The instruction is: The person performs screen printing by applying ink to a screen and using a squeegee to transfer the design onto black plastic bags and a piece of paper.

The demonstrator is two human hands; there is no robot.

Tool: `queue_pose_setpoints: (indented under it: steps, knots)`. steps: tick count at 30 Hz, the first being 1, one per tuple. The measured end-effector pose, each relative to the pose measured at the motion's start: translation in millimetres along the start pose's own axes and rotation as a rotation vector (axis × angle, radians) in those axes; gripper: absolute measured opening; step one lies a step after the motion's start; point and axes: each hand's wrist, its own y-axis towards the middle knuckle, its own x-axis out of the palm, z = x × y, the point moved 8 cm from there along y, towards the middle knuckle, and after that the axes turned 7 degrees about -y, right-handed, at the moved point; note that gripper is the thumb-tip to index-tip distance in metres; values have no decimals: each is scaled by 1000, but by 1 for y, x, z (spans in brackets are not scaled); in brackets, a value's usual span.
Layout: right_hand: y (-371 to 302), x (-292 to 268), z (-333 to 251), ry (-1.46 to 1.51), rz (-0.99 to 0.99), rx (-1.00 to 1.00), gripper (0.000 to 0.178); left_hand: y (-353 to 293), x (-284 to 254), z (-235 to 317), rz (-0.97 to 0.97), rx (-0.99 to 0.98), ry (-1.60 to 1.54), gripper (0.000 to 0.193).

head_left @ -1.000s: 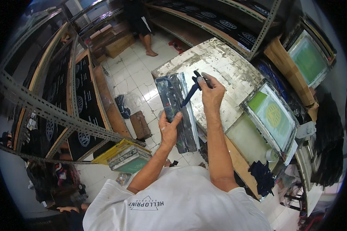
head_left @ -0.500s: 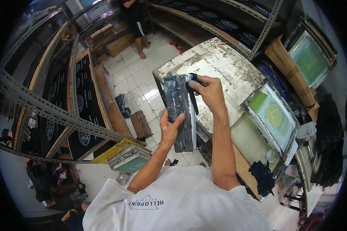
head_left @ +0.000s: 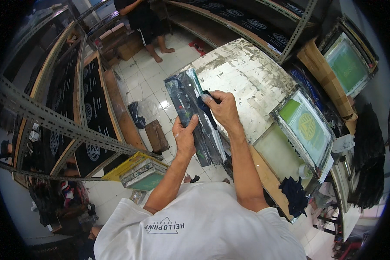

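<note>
My left hand (head_left: 185, 138) grips a long, ink-stained squeegee (head_left: 181, 93) by its side, thumb across the flat face. The squeegee is dark with smears of several colours, and its top end leans to the left. A pale strip runs down its right edge. Pinched in my right hand (head_left: 225, 112) is a dark cloth (head_left: 203, 105), pressed against that right edge around its middle. Part of the cloth is hidden by the fingers.
A worn, ink-spattered white table (head_left: 247, 69) stands ahead to the right. A printing screen (head_left: 307, 130) leans at its right; crumpled dark fabric (head_left: 295, 197) lies nearer. Metal shelving (head_left: 80, 95) with printed black pieces fills the left. A barefoot person (head_left: 149, 28) stands at the back.
The squeegee's top has swung left, so it tilts more. My right hand and the cloth have slid down from its upper corner along the right edge. The person behind has shifted their stance.
</note>
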Motion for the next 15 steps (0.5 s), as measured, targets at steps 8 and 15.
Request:
queue_pose_setpoints:
  steps: [8,15]
  knots:
    - [-29,21,24,-15,-112,40,23,12,-19,11,157,39,-76,22]
    - [-49,29,43,-78,-230,111,19,25,-46,14,306,28,-155,30]
